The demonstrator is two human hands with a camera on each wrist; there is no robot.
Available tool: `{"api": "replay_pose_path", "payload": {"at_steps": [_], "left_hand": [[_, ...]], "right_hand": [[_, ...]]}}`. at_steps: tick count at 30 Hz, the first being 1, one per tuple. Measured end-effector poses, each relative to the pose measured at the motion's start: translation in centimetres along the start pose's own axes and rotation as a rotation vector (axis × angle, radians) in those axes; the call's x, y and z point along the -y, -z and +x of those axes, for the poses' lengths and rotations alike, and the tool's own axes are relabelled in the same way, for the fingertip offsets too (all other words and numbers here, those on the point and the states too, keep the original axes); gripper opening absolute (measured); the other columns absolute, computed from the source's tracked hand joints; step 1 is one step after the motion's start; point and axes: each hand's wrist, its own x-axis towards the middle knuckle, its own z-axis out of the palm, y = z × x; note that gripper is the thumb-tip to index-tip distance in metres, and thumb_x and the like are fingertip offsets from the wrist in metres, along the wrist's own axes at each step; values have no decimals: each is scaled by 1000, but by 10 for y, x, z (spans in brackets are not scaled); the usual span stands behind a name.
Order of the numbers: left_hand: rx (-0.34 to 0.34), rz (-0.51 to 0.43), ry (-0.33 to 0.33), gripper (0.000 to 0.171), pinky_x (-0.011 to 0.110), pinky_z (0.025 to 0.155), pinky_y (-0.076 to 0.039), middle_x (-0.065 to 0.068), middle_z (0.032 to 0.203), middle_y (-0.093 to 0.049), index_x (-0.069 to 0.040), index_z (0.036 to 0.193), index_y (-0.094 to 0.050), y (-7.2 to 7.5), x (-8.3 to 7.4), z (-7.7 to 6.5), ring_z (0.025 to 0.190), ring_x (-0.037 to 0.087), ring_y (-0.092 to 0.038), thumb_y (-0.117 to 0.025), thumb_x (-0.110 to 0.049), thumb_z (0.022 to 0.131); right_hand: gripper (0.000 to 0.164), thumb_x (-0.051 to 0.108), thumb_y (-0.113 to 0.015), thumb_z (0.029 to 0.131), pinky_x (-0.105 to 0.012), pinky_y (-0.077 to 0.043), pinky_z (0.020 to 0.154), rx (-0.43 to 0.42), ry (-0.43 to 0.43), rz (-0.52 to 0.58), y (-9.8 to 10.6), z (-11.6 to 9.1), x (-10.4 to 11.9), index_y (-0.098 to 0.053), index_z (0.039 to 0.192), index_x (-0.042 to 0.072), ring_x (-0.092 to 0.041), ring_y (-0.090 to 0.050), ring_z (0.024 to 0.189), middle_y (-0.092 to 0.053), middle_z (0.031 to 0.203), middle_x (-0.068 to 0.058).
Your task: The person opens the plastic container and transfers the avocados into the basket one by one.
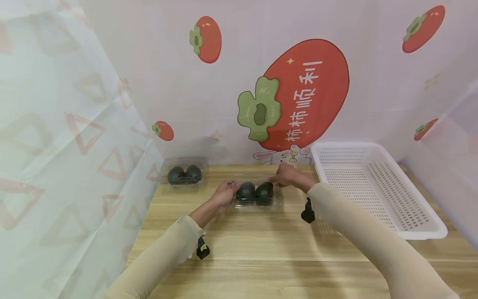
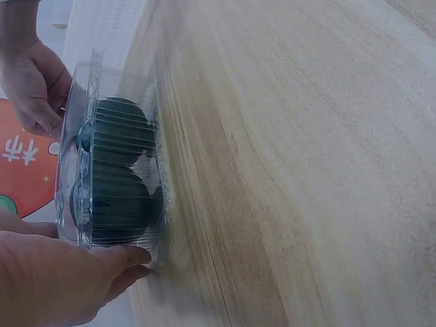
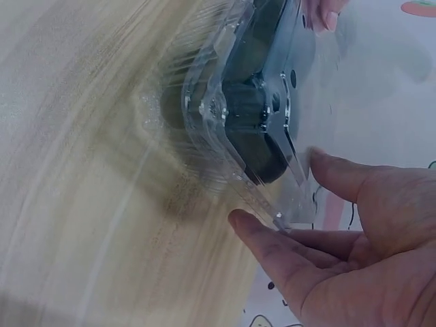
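A clear plastic clamshell box (image 1: 257, 204) with two dark green avocados (image 1: 264, 192) inside sits on the wooden table, its lid down over them. At the box's left end my left hand (image 1: 225, 193) grips the side, with fingers low on the ribbed wall (image 2: 129, 243) in the left wrist view. My right hand (image 1: 285, 174) is at the far right corner. In the right wrist view, the thumb of the right hand (image 3: 381, 252) lies against the lid and its fingers reach under the rim, pinching the corner.
Another clear box (image 1: 184, 181) with dark avocados stands at the back left by the wall. A white perforated plastic basket (image 1: 422, 236) stands on the right side of the table (image 1: 239, 265). Printed cloth (image 1: 157, 83) hangs behind and at both sides.
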Motion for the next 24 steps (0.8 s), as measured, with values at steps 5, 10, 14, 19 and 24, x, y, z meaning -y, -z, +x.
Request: {"api": "replay_pose_path", "payload": {"at_steps": [5,10,14,19,24], "left_hand": [[-10,42,8,50,21,66,-43,16,122,-57,13,154,-32,0,0,0,81,10,-53,-46,-12,114],[-51,91,-5,64,42,109,-50,34,158,-40,14,161,-19,-1,1,0,134,38,-55,-49,-17,113],[-83,152,-34,70,54,126,-29,37,166,-26,12,163,-16,0,1,-1,156,47,-28,-53,-19,111],[-136,362,-111,71,56,124,-31,35,163,-35,9,163,-23,3,-4,-3,152,48,-35,-56,-25,110],[-153,511,-237,64,59,123,-32,32,162,-37,9,159,-32,6,-11,-3,149,48,-38,-55,-25,109]], "right_hand": [[58,30,-70,104,-27,-30,51,12,-19,24,-2,-4,-2,-52,54,9,-10,-30,45,-36,47,5],[57,34,-67,106,-26,-32,53,20,-20,46,-2,-10,-4,-53,56,9,-10,-33,46,-39,50,4],[58,35,-64,107,-27,-34,53,39,3,76,0,-17,-7,-51,56,10,-11,-33,46,-40,50,3],[58,34,-61,109,-29,-40,57,79,4,142,2,-25,-11,-49,57,10,-13,-37,50,-44,55,-1],[47,24,-57,111,-29,-52,64,92,-15,141,4,-30,-15,-55,67,6,-14,-52,58,-53,63,-5]]}}
